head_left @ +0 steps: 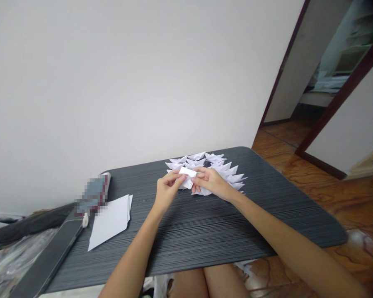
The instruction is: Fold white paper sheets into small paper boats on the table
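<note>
Above the middle of the dark table, a small folded piece of white paper (pixel 188 172) is held between my two hands. My left hand (pixel 168 187) pinches its left side, thumb in front and fingers behind. My right hand (pixel 211 182) grips the right side, with the thumb pressed on the paper's face. Just behind and to the right of the hands stand several folded white paper boats (pixel 233 178) in close rows. Some of the boats are partly hidden by my hands.
The dark striped table (pixel 186 240) stands against a white wall. A stack of white paper sheets (pixel 110 219) lies at the left, beside a blurred-out object (pixel 93 194). Beyond the table's right edge are the wooden floor (pixel 279 161) and a doorway.
</note>
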`<state>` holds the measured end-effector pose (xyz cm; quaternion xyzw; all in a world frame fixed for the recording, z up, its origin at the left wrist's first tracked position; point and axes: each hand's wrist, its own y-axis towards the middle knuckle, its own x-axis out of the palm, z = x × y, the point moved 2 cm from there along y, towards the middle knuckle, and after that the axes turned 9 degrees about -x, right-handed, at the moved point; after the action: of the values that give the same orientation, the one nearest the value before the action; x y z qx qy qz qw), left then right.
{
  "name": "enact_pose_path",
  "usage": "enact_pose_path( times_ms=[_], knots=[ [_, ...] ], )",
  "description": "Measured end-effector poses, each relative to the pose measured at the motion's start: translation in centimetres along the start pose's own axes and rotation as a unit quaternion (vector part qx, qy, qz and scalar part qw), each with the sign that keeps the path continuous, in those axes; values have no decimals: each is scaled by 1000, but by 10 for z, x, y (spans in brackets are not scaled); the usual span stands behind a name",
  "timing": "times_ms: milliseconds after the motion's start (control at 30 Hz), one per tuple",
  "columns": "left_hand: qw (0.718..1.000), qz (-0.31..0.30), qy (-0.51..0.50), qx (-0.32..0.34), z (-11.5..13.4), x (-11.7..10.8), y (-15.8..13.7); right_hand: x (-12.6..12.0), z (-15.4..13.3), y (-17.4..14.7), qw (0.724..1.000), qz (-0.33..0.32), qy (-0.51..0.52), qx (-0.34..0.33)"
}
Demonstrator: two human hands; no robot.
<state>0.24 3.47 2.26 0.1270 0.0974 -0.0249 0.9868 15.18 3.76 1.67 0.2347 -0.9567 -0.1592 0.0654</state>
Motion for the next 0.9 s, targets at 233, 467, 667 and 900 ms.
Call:
enact_pose_path(
  times_ms=[233, 467, 667, 900],
  knots=[
    [999, -1, -26, -30, -7, -1, 2, -4, -3, -3, 999, -38, -26, -22],
    [998, -28, -41, -47, -8, 2, 1, -7, -2, -2, 989, -19, -137, -46],
    [997, -47, -31, -57, -9, 4, -1, -7, -4, -2, 978, -5, -193, -78],
    [987, -110, -95, -68, -6, 9, -3, -10, -5, 0, 980, 6, -186, -71]
  ],
)
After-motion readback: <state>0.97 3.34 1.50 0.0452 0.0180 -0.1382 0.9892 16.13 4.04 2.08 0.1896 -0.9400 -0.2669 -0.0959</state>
